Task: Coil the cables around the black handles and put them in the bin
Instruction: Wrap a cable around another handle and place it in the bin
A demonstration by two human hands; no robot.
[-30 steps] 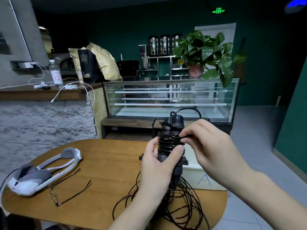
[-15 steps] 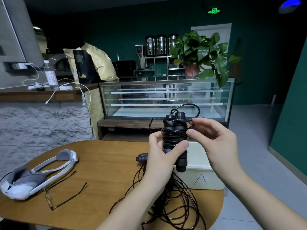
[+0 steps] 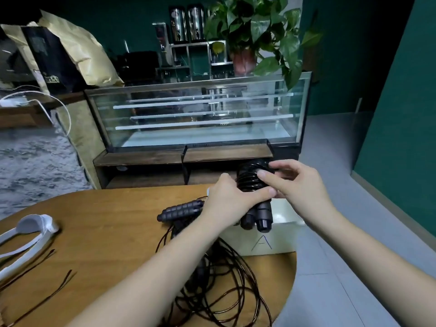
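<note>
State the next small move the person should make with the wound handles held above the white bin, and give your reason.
Probably lower the bundle into the bin and let go. The cable looks fully wound round the paired handles, both hands, left and right, grip it, and it hangs right over the bin marked A.

The left hand (image 3: 226, 201) covers the middle of the wrapped handles (image 3: 256, 199), so where its fingers lie behind them cannot be told. The bin (image 3: 278, 241) shows only its front wall and part of its rim; its inside is hidden. The white headset (image 3: 28, 234) and the glasses (image 3: 37, 300) run off the left edge. The loose cable (image 3: 221, 291) runs partly under the left forearm and off the bottom edge.
</note>
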